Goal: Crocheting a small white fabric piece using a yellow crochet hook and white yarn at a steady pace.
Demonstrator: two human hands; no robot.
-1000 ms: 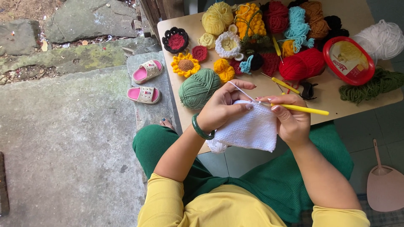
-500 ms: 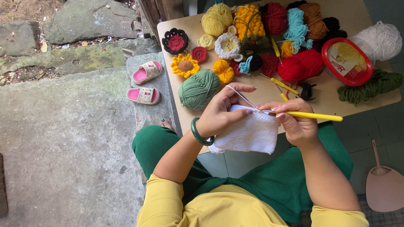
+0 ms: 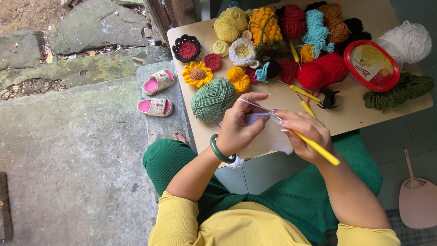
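The white crochet piece (image 3: 268, 139) you are working on is a soft, flat cloth of white yarn, and it sits at the near edge of the wooden table (image 3: 364, 116), partly hanging over it toward your lap. A thin white strand runs from it up over your left pointer finger. Past the piece, farther onto the table, lies a big green yarn ball (image 3: 212, 98), just beside your left hand. Behind that ball are a yellow sunflower (image 3: 197, 74), a black and red flower (image 3: 186, 48), a pale yellow yarn ball (image 3: 231, 23) and more little crochet flowers. Farther along the table from the piece you have a red yarn ball (image 3: 323, 70), a red-rimmed oval tub (image 3: 371, 59), dark green yarn (image 3: 400, 91) and fluffy white yarn (image 3: 405, 42). Two spare yellow hooks (image 3: 306, 96) and a small black clip (image 3: 328, 98) lie on the table just past your right hand. Off the table, on the stone floor, sit two small pink sandals (image 3: 157, 93). Nothing lies between your hands and the piece. Your left hand (image 3: 239, 125) is curled over the white piece and pinches its top edge between thumb and fingers, so much of the cloth is hidden under your palm. Your right hand (image 3: 302, 134) is closed around a yellow crochet hook (image 3: 316, 148), and the hook's thin tip points into the top edge of the piece, right between your two hands.
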